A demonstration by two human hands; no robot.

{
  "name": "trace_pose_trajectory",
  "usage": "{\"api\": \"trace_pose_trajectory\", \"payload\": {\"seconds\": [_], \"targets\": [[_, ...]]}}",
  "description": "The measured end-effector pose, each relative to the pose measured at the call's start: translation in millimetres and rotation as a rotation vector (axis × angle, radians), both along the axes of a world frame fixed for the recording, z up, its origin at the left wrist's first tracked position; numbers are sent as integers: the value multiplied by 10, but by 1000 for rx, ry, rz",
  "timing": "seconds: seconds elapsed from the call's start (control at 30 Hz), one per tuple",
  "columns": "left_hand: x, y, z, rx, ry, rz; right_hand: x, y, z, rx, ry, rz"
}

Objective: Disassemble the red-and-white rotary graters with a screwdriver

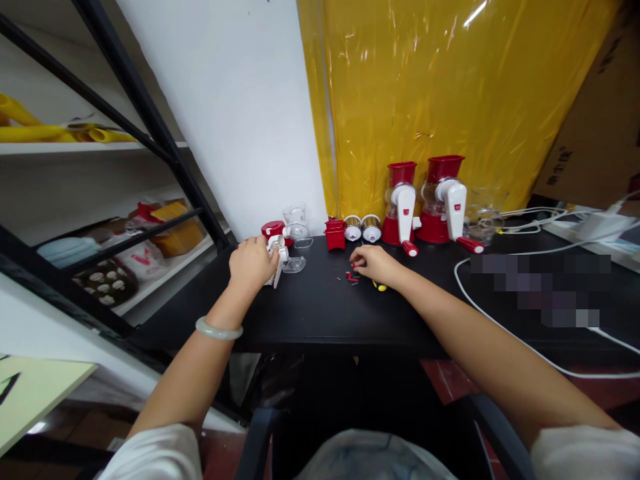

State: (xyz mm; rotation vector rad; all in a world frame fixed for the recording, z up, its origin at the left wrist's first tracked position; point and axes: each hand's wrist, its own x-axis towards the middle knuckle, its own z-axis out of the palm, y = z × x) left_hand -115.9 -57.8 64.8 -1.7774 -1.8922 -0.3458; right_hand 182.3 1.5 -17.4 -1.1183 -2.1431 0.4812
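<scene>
Nearest you, a yellow-handled tool (381, 287) is lying in front and to the right of the red block (335, 235), partly hidden by your right hand (373, 262). You are keeping that hand's thumb and fingertips drawn together; whether they are gripping something tiny, I cannot tell. Small red pieces (353, 277) are lying just beside those fingertips, in front of the red block on the black table (310, 313). To the left of the red block, your left hand (254, 263) is gripping a white part (277, 250), fingers curled over it. Between that part and the red block, a clear plastic cup (294, 265) is lying. Farther off, a red base (273, 230) is sitting left of the red block, while two metal drums (362, 229) are standing just right of it. Beyond them, still rightward, two red-and-white grinders (425, 210) are standing upright before yellow sheeting (425, 87).
</scene>
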Motion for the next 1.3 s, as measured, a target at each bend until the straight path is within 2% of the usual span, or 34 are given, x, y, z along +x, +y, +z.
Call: {"api": "trace_pose_trajectory", "payload": {"seconds": [0.07,0.1,0.17,0.27,0.33,0.53,0.73,0.93,1.03,1.13,1.3], "targets": [[184,-20,24,-14,-57,-125,-12,4,20,13,-26,6],[284,-15,23,-73,-110,-208,-9,6,31,39,-39,-6],[484,29,-2,-287,-209,-353,10,12,53,97,-70,-49],[743,172,-82,-615,-233,-526,31,31,94,109,-128,-83],[875,291,-151,-696,-229,-566,21,59,135,66,-211,-62],[1062,533,-371,-606,-256,-547,-65,207,299,-78,-540,-14],[1127,468,-487,-613,-305,-614,-167,209,338,-119,-530,-1],[1079,463,-492,-570,-414,-663,-134,96,363,-102,-471,-20],[978,554,-470,-508,-543,-622,-64,65,404,-79,-460,-29],[943,619,-487,-549,-577,-566,-52,45,421,-76,-504,-27],[1096,595,-581,-600,-553,-573,-188,26,391,-63,-587,-29]]}}
